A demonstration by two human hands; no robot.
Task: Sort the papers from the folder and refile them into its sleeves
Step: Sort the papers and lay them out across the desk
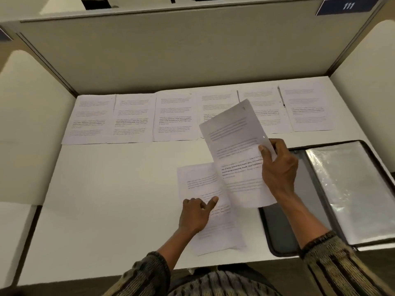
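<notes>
My right hand [277, 167] grips a printed sheet [235, 150] by its right edge and holds it lifted and tilted above the desk. My left hand [196, 214] rests on a small stack of printed papers [205, 189] lying near the front middle, its fingers curled and the thumb pointing out over the top page. Several printed pages [132, 118] lie side by side in a row along the back of the desk. An open black folder [277, 236] with clear plastic sleeves [350, 189] lies at the right, partly under my right forearm.
The white desk [106, 199] is closed in by beige partition walls [171, 56] at the back and both sides. A blue sign reading 111 [348, 6] hangs at the top right. The desk's front edge runs just above my patterned sleeves.
</notes>
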